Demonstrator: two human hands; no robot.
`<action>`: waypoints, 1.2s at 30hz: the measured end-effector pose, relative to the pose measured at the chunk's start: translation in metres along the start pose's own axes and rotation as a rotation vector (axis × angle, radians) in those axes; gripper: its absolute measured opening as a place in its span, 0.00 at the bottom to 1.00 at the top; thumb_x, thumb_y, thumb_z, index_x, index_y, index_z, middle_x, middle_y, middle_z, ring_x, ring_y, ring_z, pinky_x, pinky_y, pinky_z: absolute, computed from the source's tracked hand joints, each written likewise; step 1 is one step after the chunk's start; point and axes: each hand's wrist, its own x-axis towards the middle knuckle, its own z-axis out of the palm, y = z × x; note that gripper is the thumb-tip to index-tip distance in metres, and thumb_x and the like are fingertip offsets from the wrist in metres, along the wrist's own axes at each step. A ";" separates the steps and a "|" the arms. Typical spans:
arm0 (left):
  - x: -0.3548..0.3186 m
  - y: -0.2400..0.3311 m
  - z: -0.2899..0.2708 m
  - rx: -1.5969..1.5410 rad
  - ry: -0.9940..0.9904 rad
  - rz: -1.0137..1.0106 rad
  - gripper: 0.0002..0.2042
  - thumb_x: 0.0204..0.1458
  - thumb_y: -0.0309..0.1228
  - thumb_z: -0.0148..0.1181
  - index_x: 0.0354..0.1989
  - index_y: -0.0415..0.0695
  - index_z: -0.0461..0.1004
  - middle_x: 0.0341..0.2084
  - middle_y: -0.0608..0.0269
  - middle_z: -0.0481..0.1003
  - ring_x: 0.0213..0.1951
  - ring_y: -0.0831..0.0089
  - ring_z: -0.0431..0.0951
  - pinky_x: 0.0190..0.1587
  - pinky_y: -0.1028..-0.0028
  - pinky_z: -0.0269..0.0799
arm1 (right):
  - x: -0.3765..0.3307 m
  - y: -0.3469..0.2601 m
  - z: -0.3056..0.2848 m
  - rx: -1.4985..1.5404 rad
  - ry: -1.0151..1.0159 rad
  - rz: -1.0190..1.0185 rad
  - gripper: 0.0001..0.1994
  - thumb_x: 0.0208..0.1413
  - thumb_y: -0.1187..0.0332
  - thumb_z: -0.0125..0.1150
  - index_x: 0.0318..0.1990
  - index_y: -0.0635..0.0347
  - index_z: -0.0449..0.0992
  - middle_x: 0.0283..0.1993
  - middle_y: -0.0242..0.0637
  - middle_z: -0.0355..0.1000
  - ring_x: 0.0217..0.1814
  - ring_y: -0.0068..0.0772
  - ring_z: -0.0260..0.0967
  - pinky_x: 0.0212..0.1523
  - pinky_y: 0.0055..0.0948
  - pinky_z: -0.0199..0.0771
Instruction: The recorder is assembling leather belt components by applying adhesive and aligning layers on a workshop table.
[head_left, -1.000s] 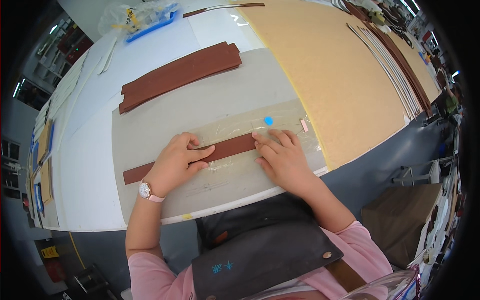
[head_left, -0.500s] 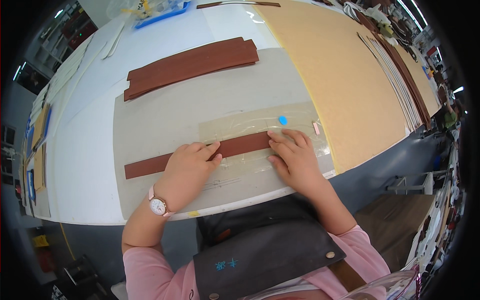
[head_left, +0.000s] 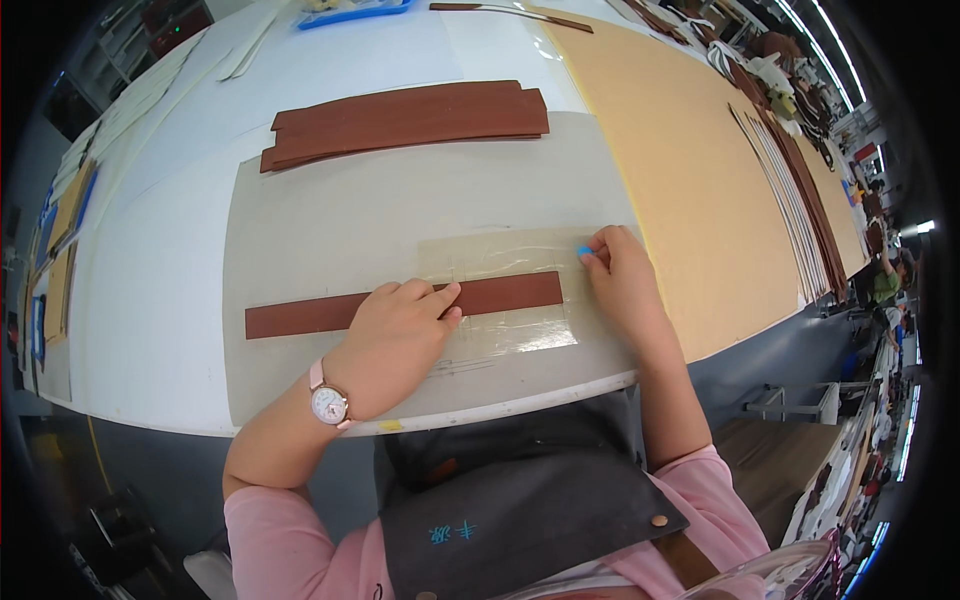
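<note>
A narrow brown leather-like strip [head_left: 510, 291] lies flat across a clear plastic sheet [head_left: 530, 332] with fine lines on it, and runs on to the left over the grey mat [head_left: 330, 220]. My left hand [head_left: 395, 338], a pink-strapped watch on its wrist, rests on the strip's middle. Its thumb and forefinger are stretched along the strip, slightly apart, holding it down. To the right of the strip's end, my right hand [head_left: 624, 280] pinches a small rounded blue piece [head_left: 586, 252] between thumb and fingers; most of the piece is covered by them.
A stack of wider brown pieces [head_left: 410, 122] lies at the mat's far edge. On the right, a tan board [head_left: 700, 220] carries long thin strips [head_left: 790, 205]. A blue tray [head_left: 350, 14] stands at the far side of the white table [head_left: 150, 290].
My right hand has left the strip's right end, moved right and slightly away from me, and taken hold of the blue piece. My left hand stays on the strip. The view has shifted slightly.
</note>
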 end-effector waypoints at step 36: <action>-0.001 -0.006 0.004 -0.099 -0.051 -0.020 0.13 0.55 0.28 0.56 0.46 0.38 0.82 0.53 0.57 0.77 0.50 0.63 0.75 0.52 0.65 0.72 | -0.011 -0.084 0.055 0.404 -0.190 -0.159 0.04 0.59 0.75 0.60 0.36 0.64 0.71 0.32 0.47 0.75 0.30 0.47 0.74 0.31 0.36 0.73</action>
